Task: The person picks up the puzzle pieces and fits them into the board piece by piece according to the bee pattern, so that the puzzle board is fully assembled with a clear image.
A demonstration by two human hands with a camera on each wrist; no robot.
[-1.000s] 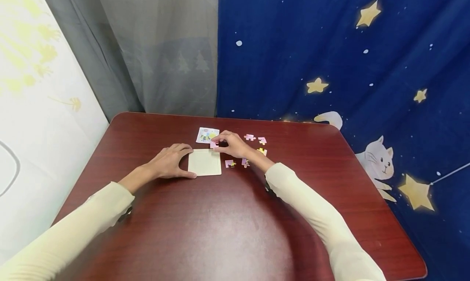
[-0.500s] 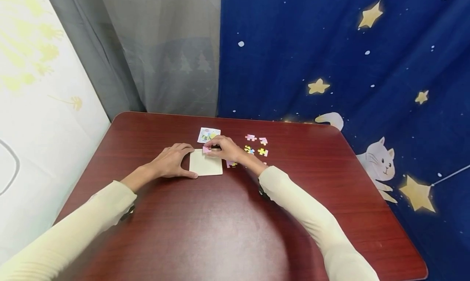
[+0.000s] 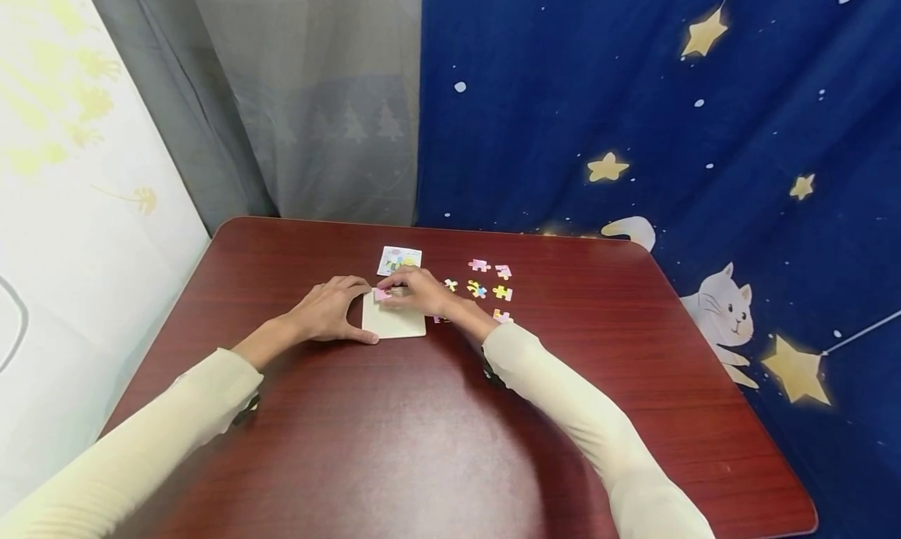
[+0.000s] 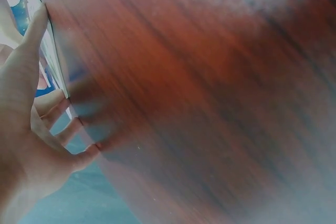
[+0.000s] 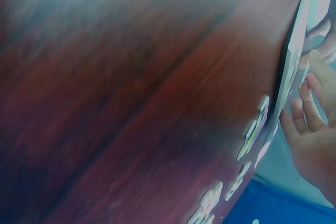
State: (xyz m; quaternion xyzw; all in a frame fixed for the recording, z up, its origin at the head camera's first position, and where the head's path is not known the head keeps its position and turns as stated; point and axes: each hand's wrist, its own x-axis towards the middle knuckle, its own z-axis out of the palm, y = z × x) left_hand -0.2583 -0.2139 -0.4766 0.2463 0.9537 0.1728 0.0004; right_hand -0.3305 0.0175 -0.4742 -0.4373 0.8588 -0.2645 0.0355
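A pale square puzzle board (image 3: pixel 397 323) lies flat on the dark red table. My left hand (image 3: pixel 326 312) holds its left side, thumb at the near corner and fingertips at the far one. The left wrist view shows that thumb along the board's edge (image 4: pixel 55 61), the other fingers reaching down to the tabletop. My right hand (image 3: pixel 425 291) pinches a pink jigsaw piece (image 3: pixel 381 295) over the board's far left corner. In the right wrist view the thumb and fingers of this hand (image 5: pixel 315 124) stand close above the board (image 5: pixel 293 51), the piece mostly hidden.
Several loose jigsaw pieces (image 3: pixel 476 289) are scattered right of the board, some partly behind my right wrist. Beyond the board lies a small picture card (image 3: pixel 393 257). Curtains, grey and blue (image 3: pixel 521 132), hang behind the table's far edge (image 3: pixel 317 221).
My right hand has carried the pink jigsaw piece leftward from the board's far right corner to its far left corner. More loose pieces now show behind it. My left hand has stayed put.
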